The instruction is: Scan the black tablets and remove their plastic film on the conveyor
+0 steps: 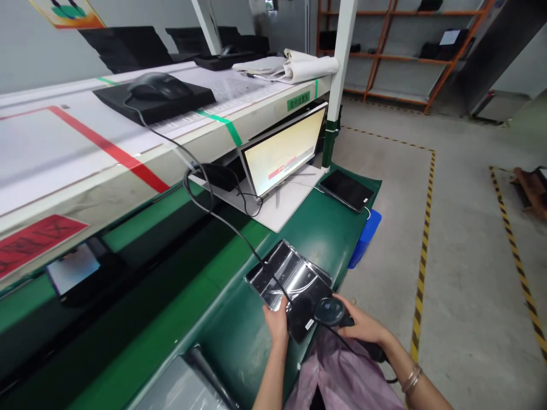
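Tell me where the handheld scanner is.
In the head view, below and right of centre, the scanner is in the right hand, near the white label on the dark panel.

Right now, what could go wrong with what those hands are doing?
The black cable runs across the dark panels and might snag or drag one. The scanner in the right hand, close to the panels that the left hand touches, could knock or scratch them. The tablet near the bench's edge might get nudged off.

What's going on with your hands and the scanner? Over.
Right hand gripping scanner. Left hand at dark panel edge. Black cable crossing view of panel.
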The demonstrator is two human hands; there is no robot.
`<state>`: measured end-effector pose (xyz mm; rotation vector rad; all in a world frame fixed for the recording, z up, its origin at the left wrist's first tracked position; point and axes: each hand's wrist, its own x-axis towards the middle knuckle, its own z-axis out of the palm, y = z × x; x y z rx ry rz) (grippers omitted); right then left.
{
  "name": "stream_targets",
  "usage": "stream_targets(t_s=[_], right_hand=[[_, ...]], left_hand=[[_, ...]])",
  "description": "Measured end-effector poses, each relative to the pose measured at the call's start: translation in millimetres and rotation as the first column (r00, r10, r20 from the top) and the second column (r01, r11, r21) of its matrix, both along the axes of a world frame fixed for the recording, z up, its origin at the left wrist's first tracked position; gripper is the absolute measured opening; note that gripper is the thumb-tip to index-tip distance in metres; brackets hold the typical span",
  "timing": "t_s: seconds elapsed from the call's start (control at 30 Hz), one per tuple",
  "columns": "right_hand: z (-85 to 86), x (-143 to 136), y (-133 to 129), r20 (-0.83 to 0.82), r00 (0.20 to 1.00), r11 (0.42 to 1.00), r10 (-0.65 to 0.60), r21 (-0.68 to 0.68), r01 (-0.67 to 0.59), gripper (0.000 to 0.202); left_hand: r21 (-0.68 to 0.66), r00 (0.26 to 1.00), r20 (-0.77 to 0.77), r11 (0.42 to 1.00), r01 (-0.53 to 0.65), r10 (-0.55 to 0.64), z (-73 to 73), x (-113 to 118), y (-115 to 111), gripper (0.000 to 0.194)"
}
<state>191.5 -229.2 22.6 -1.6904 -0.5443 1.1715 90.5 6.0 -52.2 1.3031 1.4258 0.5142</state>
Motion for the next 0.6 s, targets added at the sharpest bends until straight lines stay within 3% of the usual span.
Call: stream_targets(t_s=[0.13, 0.3, 0.47, 0.6], right_hand=[[8.4, 28, -4, -0.085, 0.995, 0.998, -0.050, -0.029, 0.048, 0.098], [13.5, 100, -9, -0.155, 0.986, 0.996, -0.064, -0.070, 0.053, 0.103], [20.7, 180, -14, -0.128, 0.991, 0.997, 0.026, -0.075, -0.036, 0.101], [34.3, 220, -16, -0.169, 0.978, 0.987, 0.121, -0.082, -0.136, 0.103]], left_hand=[[-0.039, 1.000, -0.011, 0.999, -0.022, 0.022, 11.9, 30, -15, 0.045], [-0.019, 0.999, -0.010, 0.999, -0.035, 0.035, 18.6, 78, -28, 0.039], [-0.047, 0.988, -0.022, 0.987, -0.151, 0.150, 25.1, 103, -35, 0.039], [-0.016, 0.970, -0.047, 0.971, -0.239, 0.238, 37.2, 121, -44, 0.039]])
